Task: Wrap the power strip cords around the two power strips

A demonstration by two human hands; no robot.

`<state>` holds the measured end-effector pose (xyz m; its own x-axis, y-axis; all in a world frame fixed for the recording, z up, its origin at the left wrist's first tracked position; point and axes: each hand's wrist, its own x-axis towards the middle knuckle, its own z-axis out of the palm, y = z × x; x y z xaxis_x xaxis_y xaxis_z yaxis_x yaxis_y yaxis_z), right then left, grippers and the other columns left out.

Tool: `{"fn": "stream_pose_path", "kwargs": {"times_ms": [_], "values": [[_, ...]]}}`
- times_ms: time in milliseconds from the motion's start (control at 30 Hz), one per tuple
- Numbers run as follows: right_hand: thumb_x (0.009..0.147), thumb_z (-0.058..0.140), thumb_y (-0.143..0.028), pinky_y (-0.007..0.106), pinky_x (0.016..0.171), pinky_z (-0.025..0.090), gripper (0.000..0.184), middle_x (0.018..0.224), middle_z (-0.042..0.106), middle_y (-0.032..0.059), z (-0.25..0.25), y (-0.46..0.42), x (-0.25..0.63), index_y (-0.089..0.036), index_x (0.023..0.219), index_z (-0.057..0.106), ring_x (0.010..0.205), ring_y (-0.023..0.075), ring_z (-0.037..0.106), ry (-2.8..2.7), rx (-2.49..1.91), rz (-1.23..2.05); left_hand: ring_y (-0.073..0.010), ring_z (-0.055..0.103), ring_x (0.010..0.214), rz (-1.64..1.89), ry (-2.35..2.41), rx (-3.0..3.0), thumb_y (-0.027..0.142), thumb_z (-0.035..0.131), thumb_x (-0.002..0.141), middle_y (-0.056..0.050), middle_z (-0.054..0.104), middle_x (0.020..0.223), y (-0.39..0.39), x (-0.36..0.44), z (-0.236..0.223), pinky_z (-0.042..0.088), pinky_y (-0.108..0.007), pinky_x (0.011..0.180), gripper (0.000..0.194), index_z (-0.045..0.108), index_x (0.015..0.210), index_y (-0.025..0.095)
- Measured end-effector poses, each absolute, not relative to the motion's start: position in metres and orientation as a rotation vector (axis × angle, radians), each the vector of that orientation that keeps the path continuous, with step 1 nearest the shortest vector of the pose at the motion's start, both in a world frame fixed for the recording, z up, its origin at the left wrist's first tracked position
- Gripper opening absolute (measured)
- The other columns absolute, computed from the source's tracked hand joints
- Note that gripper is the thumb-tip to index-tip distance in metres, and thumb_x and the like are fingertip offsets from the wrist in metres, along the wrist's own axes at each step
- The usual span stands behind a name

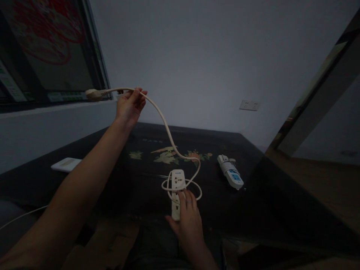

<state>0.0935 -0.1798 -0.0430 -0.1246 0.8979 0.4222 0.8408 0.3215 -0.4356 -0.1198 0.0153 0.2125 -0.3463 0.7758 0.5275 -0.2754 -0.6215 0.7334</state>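
Observation:
My left hand (pixel 131 104) is raised above the far left of the table, its fingers pinched on a cream power cord (pixel 165 125). Beyond those fingers, the cord's plug (pixel 94 94) sticks out to the left. From my hand the cord runs down to a white power strip (pixel 176 214) lying on the table, where loose loops of it cross the strip. My right hand (pixel 189 217) rests on the strip's near part, with the thumb at its left edge and the fingers over its right side and the cord.
A second power strip (pixel 231 173), wrapped in its own cord, lies to the right on the dark, flower-painted table (pixel 225 213). At the left is a white flat object (pixel 66 164), partly behind my forearm. A wall socket (pixel 249 105) sits on the back wall.

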Motion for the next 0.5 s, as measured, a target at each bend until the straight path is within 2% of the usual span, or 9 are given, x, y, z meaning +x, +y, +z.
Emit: {"fn": "stream_pose_path", "kwargs": {"times_ms": [167,300,500], "values": [[0.07,0.051,-0.006,0.041,0.094,0.047,0.061,0.138,0.049,0.0128,-0.041,-0.168,0.119,-0.016,0.13,0.049,0.124,0.0284,0.047,-1.982,-1.669,0.068,-0.0026,0.052,0.066,1.962,0.727,1.187,0.019,0.051,0.094,0.006,0.066,0.077,0.012,-0.138,0.201,0.047,-0.019,0.074,0.015,0.059,0.081,0.019],[0.075,0.053,-0.009,0.042,0.09,0.047,0.056,0.135,0.052,0.0164,-0.036,-0.164,0.147,-0.01,0.13,0.049,0.117,0.0306,0.051,-2.059,-1.798,0.033,-0.003,0.051,0.069,1.933,0.786,1.171,0.018,0.05,0.095,0.009,0.067,0.074,0.017,-0.146,0.181,0.044,-0.02,0.077,0.016,0.058,0.081,0.02],[0.084,0.05,-0.019,0.04,0.084,0.048,0.047,0.121,0.061,0.0126,-0.044,-0.162,0.174,-0.016,0.131,0.05,0.109,0.0297,0.053,-1.992,-1.839,-0.089,-0.0036,0.054,0.07,1.828,0.902,1.165,0.022,0.058,0.09,0.009,0.069,0.076,0.03,-0.149,0.146,0.045,-0.021,0.077,0.009,0.06,0.082,0.02]]}}
